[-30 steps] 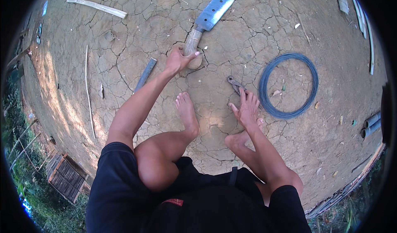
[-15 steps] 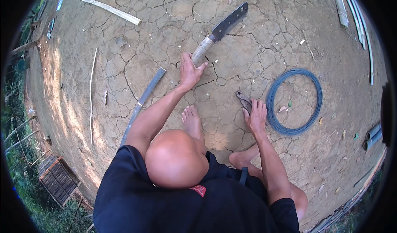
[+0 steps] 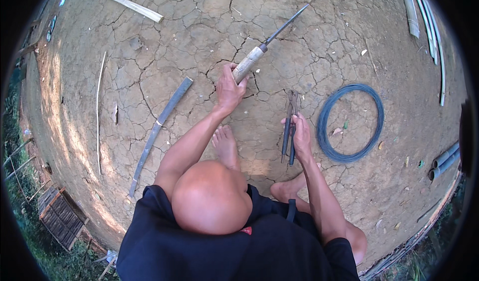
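Note:
My left hand [image 3: 230, 90] is wrapped round the pale wooden handle of a machete [image 3: 249, 62]. Its dark blade points away to the upper right and is turned nearly edge-on. On the right, my right hand [image 3: 301, 136] grips a pair of pincers [image 3: 293, 101] by one of its two dark handles. The jaws point away from me and both handles hang back toward me, slightly apart. Just right of that hand, a round coil of blue-grey wire [image 3: 321, 129] lies on the ground.
A grey slat [image 3: 162, 119] lies left of my left forearm. Farther left are a thin stick [image 3: 101, 111] and a pale split piece of bamboo [image 3: 127, 5]. Long poles [image 3: 430, 24] and two tube ends [image 3: 444, 162] lie at the right. The cracked earth [image 3: 199, 41] surrounds my bare feet.
The machete has rolled in my left hand, from blade flat in view to nearly edge-on. My right hand has lifted and turned the pincers, so their handles now show.

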{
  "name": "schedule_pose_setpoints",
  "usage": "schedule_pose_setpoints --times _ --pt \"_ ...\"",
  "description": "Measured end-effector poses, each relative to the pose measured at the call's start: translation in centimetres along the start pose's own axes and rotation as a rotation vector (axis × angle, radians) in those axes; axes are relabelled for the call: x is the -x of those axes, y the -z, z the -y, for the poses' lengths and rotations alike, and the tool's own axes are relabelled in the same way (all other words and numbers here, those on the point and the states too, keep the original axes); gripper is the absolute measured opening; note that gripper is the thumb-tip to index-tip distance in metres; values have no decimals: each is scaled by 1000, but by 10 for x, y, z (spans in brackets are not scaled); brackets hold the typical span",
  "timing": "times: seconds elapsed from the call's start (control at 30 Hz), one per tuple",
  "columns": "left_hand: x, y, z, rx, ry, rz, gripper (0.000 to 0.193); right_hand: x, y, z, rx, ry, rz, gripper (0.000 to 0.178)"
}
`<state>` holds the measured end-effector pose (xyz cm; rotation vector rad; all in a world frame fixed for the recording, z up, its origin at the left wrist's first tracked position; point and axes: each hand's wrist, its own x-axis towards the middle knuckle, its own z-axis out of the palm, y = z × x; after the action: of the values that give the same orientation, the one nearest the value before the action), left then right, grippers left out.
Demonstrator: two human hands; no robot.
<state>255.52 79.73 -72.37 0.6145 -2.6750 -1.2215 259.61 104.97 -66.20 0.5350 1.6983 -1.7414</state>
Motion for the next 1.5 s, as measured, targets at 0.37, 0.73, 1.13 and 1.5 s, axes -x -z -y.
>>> schedule_pose_setpoints --times 0.37,0.73,1.13,1.5 --pt "1 -3 -7 12 -119 42 32 -15 -57 22 550 132 -27 29" --pt "-13 1 3 -52 -143 39 31 -53 -80 45 875 393 91 30" --pt "-13 -1 4 -62 -139 1 29 -61 -80 46 928 368 89 28" --pt "-18 0 0 -70 -93 71 30 -46 -77 71 583 548 -33 34"
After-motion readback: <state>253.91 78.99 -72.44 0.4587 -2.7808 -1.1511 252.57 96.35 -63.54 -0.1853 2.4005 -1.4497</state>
